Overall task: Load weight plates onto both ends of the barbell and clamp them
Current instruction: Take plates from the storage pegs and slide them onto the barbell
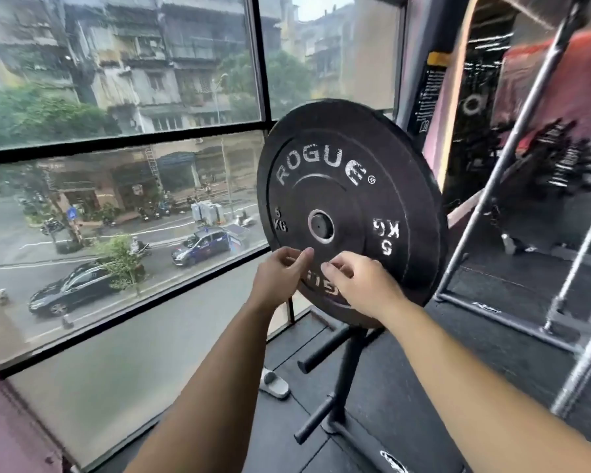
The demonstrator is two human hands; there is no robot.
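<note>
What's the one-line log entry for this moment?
step: reaching for plate | left hand: loosely curled, holds nothing | right hand: same | plate: black 5 KG, hung on storage stand | grip: not yet taken

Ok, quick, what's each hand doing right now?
Left hand: open, loosely curled, holding nothing, by the black round rubber weight plate.
Right hand: fingers curled, grip cannot be told.

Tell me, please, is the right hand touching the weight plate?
Cannot tell: in the head view the right hand overlaps the weight plate, but neither contact nor gap shows.
</note>
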